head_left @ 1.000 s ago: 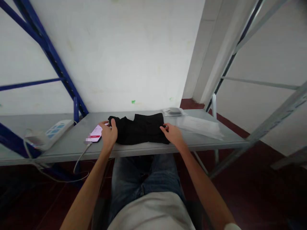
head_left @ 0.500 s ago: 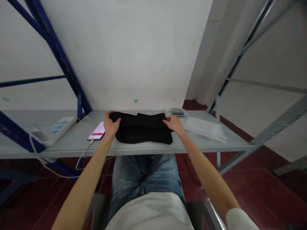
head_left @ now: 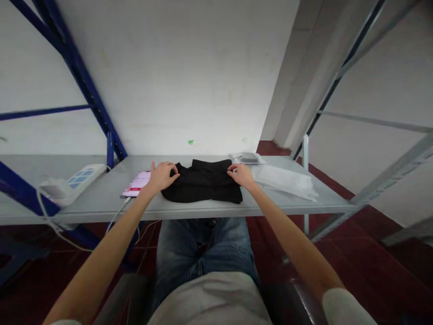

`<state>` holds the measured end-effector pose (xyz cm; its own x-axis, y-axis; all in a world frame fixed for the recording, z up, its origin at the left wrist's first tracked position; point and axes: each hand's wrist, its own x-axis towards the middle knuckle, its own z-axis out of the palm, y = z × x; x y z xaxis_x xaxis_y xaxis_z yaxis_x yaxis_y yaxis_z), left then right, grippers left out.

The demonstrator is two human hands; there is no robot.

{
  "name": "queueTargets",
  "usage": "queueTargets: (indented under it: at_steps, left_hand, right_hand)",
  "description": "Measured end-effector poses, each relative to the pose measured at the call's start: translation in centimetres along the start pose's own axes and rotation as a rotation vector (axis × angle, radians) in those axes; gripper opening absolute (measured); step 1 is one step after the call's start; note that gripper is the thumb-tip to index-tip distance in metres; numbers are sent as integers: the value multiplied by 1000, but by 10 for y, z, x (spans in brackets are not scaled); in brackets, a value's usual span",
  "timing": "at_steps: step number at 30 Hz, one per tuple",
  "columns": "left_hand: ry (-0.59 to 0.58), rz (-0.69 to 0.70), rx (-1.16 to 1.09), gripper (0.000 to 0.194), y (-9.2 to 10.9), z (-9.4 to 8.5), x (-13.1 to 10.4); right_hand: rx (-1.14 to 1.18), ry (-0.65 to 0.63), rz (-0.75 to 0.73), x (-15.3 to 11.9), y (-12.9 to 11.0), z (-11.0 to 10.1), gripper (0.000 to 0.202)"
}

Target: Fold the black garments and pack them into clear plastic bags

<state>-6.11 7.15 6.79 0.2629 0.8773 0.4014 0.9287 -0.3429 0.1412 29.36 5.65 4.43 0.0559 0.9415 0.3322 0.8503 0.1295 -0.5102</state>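
Observation:
Black folded cloth (head_left: 206, 183) lies on the grey shelf (head_left: 128, 210) in front of me. My left hand (head_left: 163, 176) pinches its upper left part, thumb and forefinger together on the fabric. At the upper right edge, my right hand (head_left: 241, 175) has its fingers closed on the cloth. The cloth has a rounded lower left end, and its upper edge is uneven. Beside my left wrist lies a phone (head_left: 138, 184) with a lit screen and a white cable.
White thin sheets or bags (head_left: 286, 181) lie to the right, with a clear packet holding something grey (head_left: 248, 158) behind them. A power strip (head_left: 83, 180) is on the left. Blue posts (head_left: 84, 81) and grey posts (head_left: 389, 176) frame the shelf.
My left hand has moved right along the cloth, and the cloth's upper left end is now drawn inward. My right hand has hardly moved.

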Motion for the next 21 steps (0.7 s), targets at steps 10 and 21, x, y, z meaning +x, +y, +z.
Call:
queueTargets:
  at_steps: [10,21]
  left_hand:
    - [-21,214,-322,32,2,-45,-33]
    - [-238,283,-119,30,6,-53,-44]
  right_hand:
    - [421,53,-182,-54,-2,-42,28]
    - [123,15,-321,-106,14,-31,33]
